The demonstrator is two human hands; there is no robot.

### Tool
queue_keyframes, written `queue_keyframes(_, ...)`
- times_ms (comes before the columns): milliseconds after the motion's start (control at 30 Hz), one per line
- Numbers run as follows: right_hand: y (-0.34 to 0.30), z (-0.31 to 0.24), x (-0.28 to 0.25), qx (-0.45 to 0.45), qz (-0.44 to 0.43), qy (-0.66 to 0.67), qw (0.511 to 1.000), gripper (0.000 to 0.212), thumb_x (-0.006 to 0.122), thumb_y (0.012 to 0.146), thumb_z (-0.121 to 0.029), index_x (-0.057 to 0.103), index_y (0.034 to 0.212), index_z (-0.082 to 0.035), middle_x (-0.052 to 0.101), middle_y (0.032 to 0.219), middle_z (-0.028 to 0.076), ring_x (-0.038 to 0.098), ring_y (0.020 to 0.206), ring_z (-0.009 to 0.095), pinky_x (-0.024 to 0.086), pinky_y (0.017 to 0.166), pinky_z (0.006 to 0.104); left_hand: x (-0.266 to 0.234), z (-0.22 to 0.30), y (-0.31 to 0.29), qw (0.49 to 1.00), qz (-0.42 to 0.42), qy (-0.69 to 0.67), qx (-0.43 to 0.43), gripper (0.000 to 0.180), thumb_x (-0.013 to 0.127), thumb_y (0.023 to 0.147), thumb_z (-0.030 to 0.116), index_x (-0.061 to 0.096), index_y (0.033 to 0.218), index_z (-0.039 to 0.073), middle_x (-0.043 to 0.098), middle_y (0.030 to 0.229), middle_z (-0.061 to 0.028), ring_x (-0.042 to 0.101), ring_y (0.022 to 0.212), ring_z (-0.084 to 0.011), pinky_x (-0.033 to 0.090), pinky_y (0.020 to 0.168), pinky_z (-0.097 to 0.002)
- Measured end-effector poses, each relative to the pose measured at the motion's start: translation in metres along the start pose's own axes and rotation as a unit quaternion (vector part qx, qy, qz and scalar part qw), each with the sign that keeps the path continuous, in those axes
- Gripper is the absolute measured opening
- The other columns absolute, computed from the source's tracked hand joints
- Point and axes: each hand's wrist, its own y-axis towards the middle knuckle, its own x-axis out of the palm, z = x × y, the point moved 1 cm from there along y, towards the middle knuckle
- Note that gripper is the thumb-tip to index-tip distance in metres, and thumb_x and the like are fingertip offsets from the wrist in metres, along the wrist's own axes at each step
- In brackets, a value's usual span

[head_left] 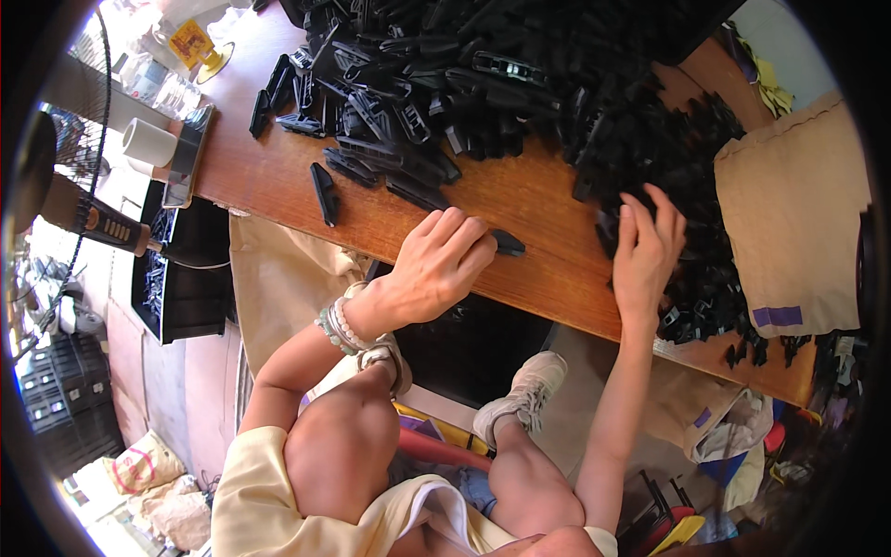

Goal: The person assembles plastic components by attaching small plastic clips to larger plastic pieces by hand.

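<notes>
My left hand (444, 255), with beaded bracelets at the wrist, is closed over the near edge of the wooden table (548, 218). A dark, tapered black plastic piece (508, 243) sticks out past its fingers, the rest hidden by the hand. To the right, my right hand (648, 243) has its fingers apart at the edge of a heap of small black parts (701, 232); nothing shows in it. Beyond both hands spreads a large pile of long black plastic pieces (408, 102). One loose black piece (325, 193) lies left of my left hand.
A beige cloth bag (794, 223) stands at the table's right end. On the left are a fan (93, 218), a white paper roll (147, 143), a yellow card stand (212, 61) and a black crate (172, 278) of parts. A black bin (473, 348) sits under the table edge.
</notes>
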Motion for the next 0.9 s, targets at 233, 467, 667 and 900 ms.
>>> queue_keyframes(233,-0.006,-0.014,-0.023,-0.052,0.027,0.070,0.996,0.021,0.062,0.093,-0.010,0.069,0.112,-0.009,0.059,0.124,0.006,0.054,0.114,0.027,0.041,0.095,0.0409,0.003,0.015,-0.006,0.997,0.072,0.008,0.030,0.030,0.081,0.065,0.005,0.065,0.090,-0.001,0.058,0.093,-0.0109,0.059,0.078,-0.0241,0.050,0.065,-0.0337)
queue_keyframes(467,-0.019,-0.015,-0.015,0.003,0.035,0.142,0.989,0.032,0.059,0.090,0.009,0.066,0.118,-0.003,0.056,0.120,0.011,0.061,0.095,0.023,0.052,0.077,0.0325,0.001,0.016,-0.016,0.997,0.057,-0.036,0.026,0.033,0.083,0.065,0.005,0.066,0.094,-0.001,0.059,0.091,-0.0097,0.057,0.071,-0.0220,0.047,0.060,-0.0315)
queue_keyframes(667,-0.018,-0.045,-0.038,0.021,0.043,0.258,0.965,0.033,0.060,0.089,0.010,0.065,0.119,0.000,0.056,0.112,0.012,0.060,0.090,0.019,0.052,0.076,0.0298,-0.008,0.023,0.004,0.990,0.070,-0.120,0.000,0.042,0.076,0.071,-0.003,0.062,0.110,-0.004,0.061,0.089,-0.0111,0.057,0.069,-0.0248,0.048,0.061,-0.0332)
queue_keyframes(900,-0.045,-0.087,-0.041,0.173,-0.032,0.694,0.698,0.038,0.058,0.087,0.012,0.060,0.124,0.005,0.049,0.104,0.007,0.054,0.095,0.015,0.049,0.080,0.0250,-0.027,0.034,0.035,0.773,-0.088,-0.574,-0.256,0.033,0.061,0.094,0.002,0.058,0.127,-0.004,0.069,0.092,-0.0104,0.061,0.069,-0.0107,0.053,0.065,-0.0295)
